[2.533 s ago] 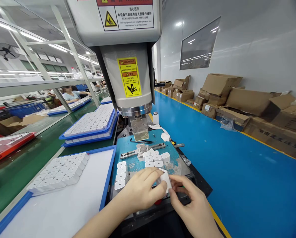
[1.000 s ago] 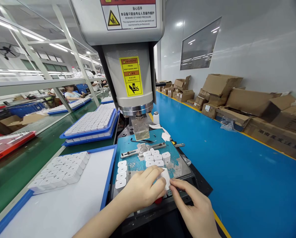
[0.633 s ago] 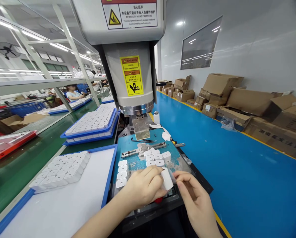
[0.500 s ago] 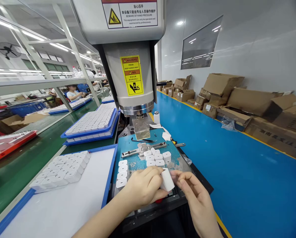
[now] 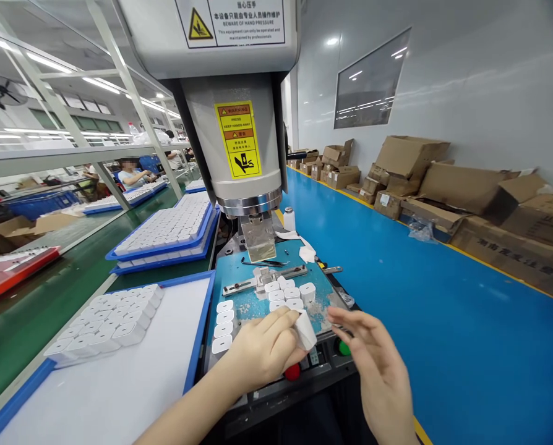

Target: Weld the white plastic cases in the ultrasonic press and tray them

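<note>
My left hand (image 5: 266, 346) is closed round a white plastic casing (image 5: 305, 332), a small block with rounded edges, held tilted above the front of the press bed. To its right, apart from the casing, my right hand (image 5: 377, 364) is open, fingers spread and nothing in them. Just beyond the held piece, several like casings (image 5: 276, 295) stand grouped on the blue press bed (image 5: 246, 309). A row of more casings (image 5: 224, 316) stands along the bed's left edge. Behind them lies a metal fixture (image 5: 263, 281) under the press head (image 5: 258, 238).
A blue-rimmed tray (image 5: 197, 330) with several casings stands at left; stacked full trays (image 5: 165, 230) are behind it. A red button (image 5: 292, 372) and a green button (image 5: 344, 348) are on the press front. Cardboard boxes (image 5: 411, 154) line the right wall. A co-worker (image 5: 135, 176) sits far left.
My right hand has drawn away from the casing to the right, its fingers opening. The casing stays in my left hand, turned somewhat. The view has shifted slightly, uncovering the green button.
</note>
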